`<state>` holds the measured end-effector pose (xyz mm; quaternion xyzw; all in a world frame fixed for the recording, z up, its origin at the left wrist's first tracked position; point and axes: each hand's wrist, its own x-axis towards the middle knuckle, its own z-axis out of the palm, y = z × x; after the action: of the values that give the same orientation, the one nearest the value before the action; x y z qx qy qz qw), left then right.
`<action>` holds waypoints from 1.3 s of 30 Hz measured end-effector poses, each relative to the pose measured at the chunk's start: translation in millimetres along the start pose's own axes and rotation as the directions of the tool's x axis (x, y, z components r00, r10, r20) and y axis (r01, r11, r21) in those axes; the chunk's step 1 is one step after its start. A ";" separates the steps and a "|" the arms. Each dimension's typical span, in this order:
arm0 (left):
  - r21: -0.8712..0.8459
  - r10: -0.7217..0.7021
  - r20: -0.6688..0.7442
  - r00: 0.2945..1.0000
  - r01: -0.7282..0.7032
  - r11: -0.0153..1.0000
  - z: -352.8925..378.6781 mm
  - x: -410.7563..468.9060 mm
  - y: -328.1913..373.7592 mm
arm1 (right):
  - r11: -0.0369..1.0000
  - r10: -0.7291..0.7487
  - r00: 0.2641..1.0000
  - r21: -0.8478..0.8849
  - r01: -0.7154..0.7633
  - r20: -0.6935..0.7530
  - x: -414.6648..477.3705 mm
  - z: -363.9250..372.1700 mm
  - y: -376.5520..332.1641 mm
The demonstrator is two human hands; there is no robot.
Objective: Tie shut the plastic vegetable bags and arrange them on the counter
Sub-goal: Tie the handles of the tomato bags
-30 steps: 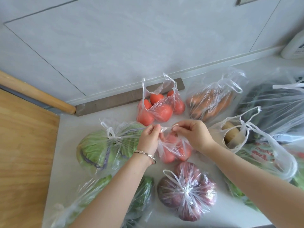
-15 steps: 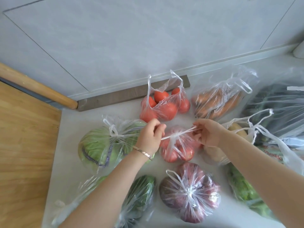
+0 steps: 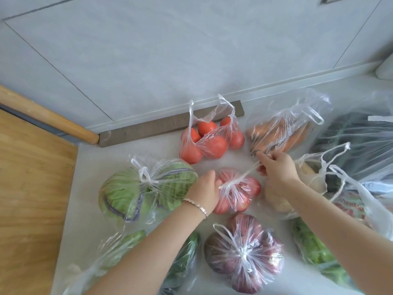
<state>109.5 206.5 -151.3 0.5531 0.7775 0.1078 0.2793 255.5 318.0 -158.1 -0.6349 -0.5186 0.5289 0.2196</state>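
Both our hands work the tomato bag [image 3: 236,191] mid-bench: left hand [image 3: 204,190] closed on the gathered neck, right hand [image 3: 276,167] pinching one handle [image 3: 246,174] pulled taut. We judge the knot is being cinched. Next we need a firm opposing pull. That handle's length runs up-right from the neck toward the carrots [image 3: 280,133].

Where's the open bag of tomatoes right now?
In the head view, the open tomato bag sits at the back of the counter near the wall, left of the carrot bag and behind the tomato bag being tied.
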 end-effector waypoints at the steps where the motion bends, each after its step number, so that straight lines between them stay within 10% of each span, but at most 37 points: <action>1: -0.113 -0.044 -0.025 0.999 0.041 0.993 -2.2 0.6 4.4 | 0.995 -0.080 0.996 0.054 0.078 0.026 -8.7 -2.0 -7.5; 6: -0.331 -0.081 0.134 0.988 0.122 0.936 -3.9 8.5 21.0 | 0.951 -0.308 0.917 0.072 0.300 0.255 -35.5 0.5 -26.2; 11: -0.464 -0.088 0.067 0.994 0.109 0.879 -2.3 16.0 21.9 | 0.912 -0.256 0.915 0.391 0.121 0.313 -25.6 6.4 -7.4; 15: -0.481 -0.091 -0.008 0.996 0.076 0.874 -4.5 14.8 18.5 | 0.976 -0.142 0.882 -0.084 0.200 0.449 -21.6 12.0 18.3; 21: -0.571 -0.145 -0.057 0.988 0.087 0.816 -5.9 15.8 23.8 | 0.961 -0.252 0.872 0.001 0.277 0.421 -22.0 34.4 30.9; 24: -0.734 -0.289 -0.084 0.954 0.137 0.665 -9.3 16.7 23.9 | 0.983 -0.160 0.915 0.142 0.114 0.371 -24.3 40.5 35.5; 29: -0.992 -0.368 0.041 0.929 0.082 0.097 -26.9 27.0 27.7 | 0.995 -0.099 0.923 0.065 0.080 0.372 -20.7 50.2 35.3; 39: -0.992 -0.326 0.128 0.937 0.119 -0.047 -20.6 62.3 53.3 | 0.855 -0.360 0.749 -0.124 0.503 0.557 -30.7 44.7 37.2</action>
<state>126.3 286.2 -128.6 0.0486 0.5676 0.6175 0.5424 234.1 265.0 -190.6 -0.3549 -0.7575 0.5381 0.1030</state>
